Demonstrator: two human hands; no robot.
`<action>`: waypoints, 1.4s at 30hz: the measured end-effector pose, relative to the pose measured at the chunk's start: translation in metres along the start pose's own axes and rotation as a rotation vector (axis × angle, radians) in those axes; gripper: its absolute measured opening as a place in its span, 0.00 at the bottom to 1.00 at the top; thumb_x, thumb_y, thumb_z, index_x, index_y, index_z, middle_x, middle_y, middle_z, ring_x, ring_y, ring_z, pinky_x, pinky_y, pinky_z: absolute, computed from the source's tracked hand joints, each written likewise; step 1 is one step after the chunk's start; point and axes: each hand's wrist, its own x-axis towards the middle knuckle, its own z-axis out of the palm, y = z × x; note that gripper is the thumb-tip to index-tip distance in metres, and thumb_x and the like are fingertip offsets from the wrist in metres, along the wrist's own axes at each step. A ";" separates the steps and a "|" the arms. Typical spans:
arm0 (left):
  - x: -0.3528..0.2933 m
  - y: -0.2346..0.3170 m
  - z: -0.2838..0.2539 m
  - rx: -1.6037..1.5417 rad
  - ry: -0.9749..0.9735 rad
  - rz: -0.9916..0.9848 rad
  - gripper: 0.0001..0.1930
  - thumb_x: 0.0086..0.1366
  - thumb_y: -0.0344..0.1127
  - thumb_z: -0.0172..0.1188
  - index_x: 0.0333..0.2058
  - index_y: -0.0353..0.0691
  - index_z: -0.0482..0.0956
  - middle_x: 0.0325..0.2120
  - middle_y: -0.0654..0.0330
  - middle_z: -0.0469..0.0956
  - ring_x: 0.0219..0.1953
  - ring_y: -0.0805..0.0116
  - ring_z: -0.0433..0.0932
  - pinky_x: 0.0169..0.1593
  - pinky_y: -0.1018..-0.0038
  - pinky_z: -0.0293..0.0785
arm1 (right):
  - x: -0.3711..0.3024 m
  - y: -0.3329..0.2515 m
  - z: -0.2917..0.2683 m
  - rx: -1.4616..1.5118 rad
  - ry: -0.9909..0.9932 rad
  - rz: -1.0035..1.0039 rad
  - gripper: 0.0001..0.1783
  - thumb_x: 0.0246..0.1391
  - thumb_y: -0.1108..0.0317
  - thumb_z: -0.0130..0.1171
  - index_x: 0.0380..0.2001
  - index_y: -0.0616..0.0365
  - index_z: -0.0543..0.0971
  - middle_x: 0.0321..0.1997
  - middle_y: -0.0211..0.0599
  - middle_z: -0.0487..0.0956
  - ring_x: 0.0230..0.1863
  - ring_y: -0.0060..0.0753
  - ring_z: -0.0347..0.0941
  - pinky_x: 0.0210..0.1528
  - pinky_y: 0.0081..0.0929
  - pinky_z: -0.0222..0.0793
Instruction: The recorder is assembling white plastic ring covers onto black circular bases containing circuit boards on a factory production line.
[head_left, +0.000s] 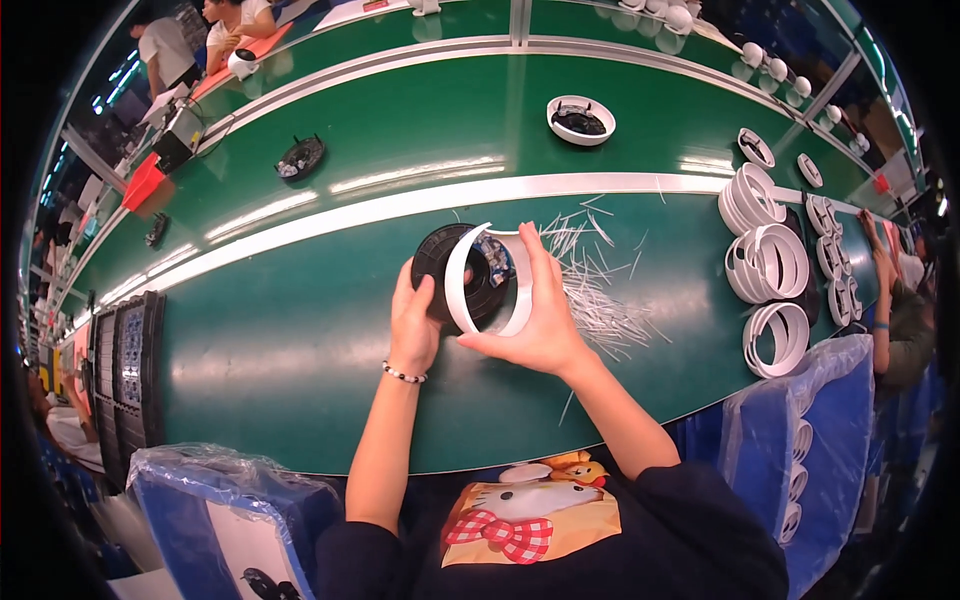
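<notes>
My left hand (412, 322) is closed on the edge of a black round housing (432, 262), which has a hollow centre and a small blue circuit board (494, 262) showing at its right side. In my right hand (545, 325) is a white plastic ring (456, 292), gripped between the thumb below and the fingers above. The ring stands tilted on edge in front of the black housing and overlaps it; whether the two are joined I cannot tell. Both parts are held above the green worktable (270, 350).
Thin white strips (605, 310) lie scattered right of my hands. Stacked white rings (768, 264) stand farther right. Plastic-lined blue bins flank me, left (215, 475) and right (800, 440). Black trays (130, 350) sit at the left. Beyond, a belt carries a white-rimmed part (580, 122) and black part (300, 158).
</notes>
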 end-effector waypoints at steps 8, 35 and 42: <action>0.003 -0.005 -0.008 0.306 0.099 0.038 0.15 0.61 0.30 0.42 0.47 0.33 0.63 0.41 0.58 0.70 0.43 0.70 0.69 0.47 0.76 0.66 | 0.006 0.008 0.002 0.105 0.022 -0.001 0.64 0.18 0.54 0.72 0.57 0.66 0.45 0.56 0.55 0.53 0.58 0.47 0.52 0.58 0.36 0.48; -0.010 0.009 0.008 -0.458 -0.062 -0.376 0.29 0.60 0.56 0.34 0.47 0.38 0.65 0.43 0.54 0.69 0.44 0.61 0.70 0.47 0.66 0.68 | -0.003 -0.001 0.013 0.083 -0.093 -0.146 0.65 0.17 0.53 0.72 0.57 0.64 0.46 0.57 0.52 0.52 0.59 0.49 0.48 0.57 0.38 0.48; -0.008 0.012 0.011 -0.520 -0.011 -0.353 0.29 0.57 0.52 0.37 0.48 0.34 0.63 0.46 0.52 0.67 0.47 0.58 0.68 0.51 0.63 0.62 | 0.009 -0.006 0.001 1.001 0.027 0.063 0.59 0.20 0.66 0.72 0.56 0.64 0.46 0.53 0.46 0.60 0.50 0.34 0.59 0.52 0.29 0.57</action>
